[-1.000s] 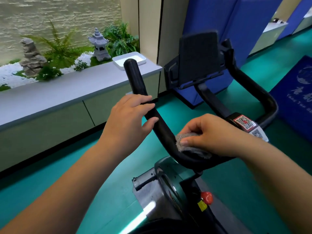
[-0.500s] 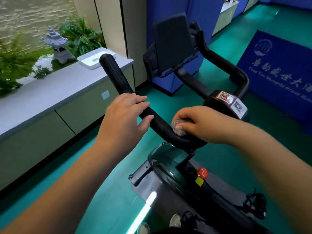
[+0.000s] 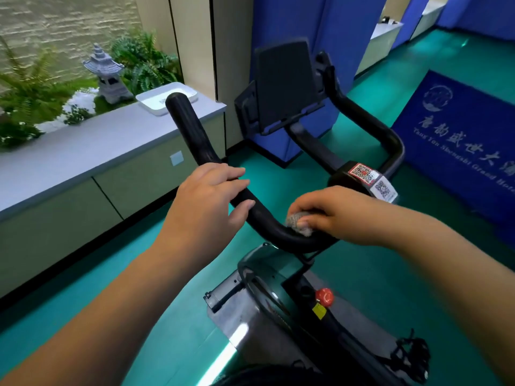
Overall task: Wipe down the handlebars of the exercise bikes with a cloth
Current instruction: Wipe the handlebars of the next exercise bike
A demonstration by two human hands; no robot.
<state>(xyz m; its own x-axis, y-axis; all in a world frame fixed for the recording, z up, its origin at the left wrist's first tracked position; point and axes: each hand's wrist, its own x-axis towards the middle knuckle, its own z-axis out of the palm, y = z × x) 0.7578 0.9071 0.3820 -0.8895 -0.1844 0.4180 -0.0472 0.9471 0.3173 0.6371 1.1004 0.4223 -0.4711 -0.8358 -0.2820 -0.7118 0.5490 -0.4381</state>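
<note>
On the exercise bike's black handlebar, the left hand curls its grip round the left bar, apparently to steady it, while just beside it the right hand pinches a grey cloth against the bend, wiping there.

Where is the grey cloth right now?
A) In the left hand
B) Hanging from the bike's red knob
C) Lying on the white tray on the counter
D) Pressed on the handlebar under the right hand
D: the right hand grips the grey cloth against the black handlebar at its lower bend.
</note>
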